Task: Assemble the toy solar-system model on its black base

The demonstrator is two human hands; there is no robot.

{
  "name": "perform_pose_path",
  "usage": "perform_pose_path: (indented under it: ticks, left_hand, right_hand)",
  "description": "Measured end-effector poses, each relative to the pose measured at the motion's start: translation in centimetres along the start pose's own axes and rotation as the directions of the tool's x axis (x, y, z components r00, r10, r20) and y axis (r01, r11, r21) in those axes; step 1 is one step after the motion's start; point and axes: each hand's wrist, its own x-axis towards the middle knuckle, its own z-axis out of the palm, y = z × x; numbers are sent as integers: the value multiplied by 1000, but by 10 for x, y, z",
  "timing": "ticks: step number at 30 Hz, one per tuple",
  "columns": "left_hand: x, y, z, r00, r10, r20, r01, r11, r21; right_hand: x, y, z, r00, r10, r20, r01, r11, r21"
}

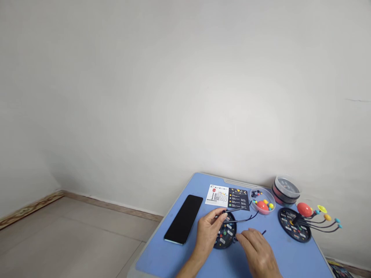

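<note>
My left hand [209,227] is closed, thumb and fingers pinching thin black rods [239,221] that stick out to the right, some bent near their far ends. Beneath the rods lies a round black base [223,242] printed with coloured planets and pale labels, partly hidden by this hand. My right hand [257,249] is closed just right of the base. Between its fingers is another thin black rod with a small ring end [235,239]; its other tip shows above the knuckles. Most of that rod is hidden by the hand.
On the blue table [158,256] lie a black phone [184,219] and a printed instruction sheet [218,195]. A clear dish [274,199] holds coloured balls and small dark parts. Stacked round containers [286,190] stand behind an assembled solar system model [294,227] at the right. A wall [185,96] rises behind.
</note>
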Motion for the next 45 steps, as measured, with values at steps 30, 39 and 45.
perform_pose_path:
  ticks: [30,39,45]
  left_hand:
    - [-2,-2,-4,999,-1,38,2,1000,-14]
    - [-2,-6,-2,996,-56,66,57,998,-21]
    - [-3,-3,-2,999,-22,27,21,999,32]
  right_hand:
    - [-10,0,3,1000,26,3,-26,1000,16]
    - [-15,-1,5,1000,21,18,-21,1000,-4]
    - [-17,-1,5,999,42,25,-43,998,34]
